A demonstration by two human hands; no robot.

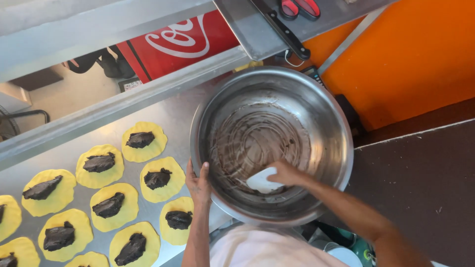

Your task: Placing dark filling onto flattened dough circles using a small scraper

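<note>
- Stainless steel counter (168, 116) below, running toward a raised metal ledge along the top left.
- Large steel bowl (271, 144) in the middle, tilted toward the body, smeared inside with thin brown streaks, almost scraped clean.
- Left hand (199, 184) at the bowl's near left rim, fingers (190, 173) spread outside the wall, thumb hooked over the edge; holding the rim, not wrapped fully round it.
- Right hand (287, 173) down inside the bowl, closed around a white scraper (261, 182), blade pressed against the lower inner wall.
- Yellow dough rounds (106, 165) laid flat in rows on the counter left of the bowl, each topped with a dark brown filling (99, 162); nearest round just beside the left wrist.
- Black-handled knife (284, 32) and red-handled scissors (300, 7) lying on a metal tray (247, 29) above the bowl.
- Red fridge (178, 39) with a white pattern behind the ledge; orange wall (410, 59) at upper right; dark brown surface (420, 178) at right.
- White cloth at the bottom edge, under the arms.
</note>
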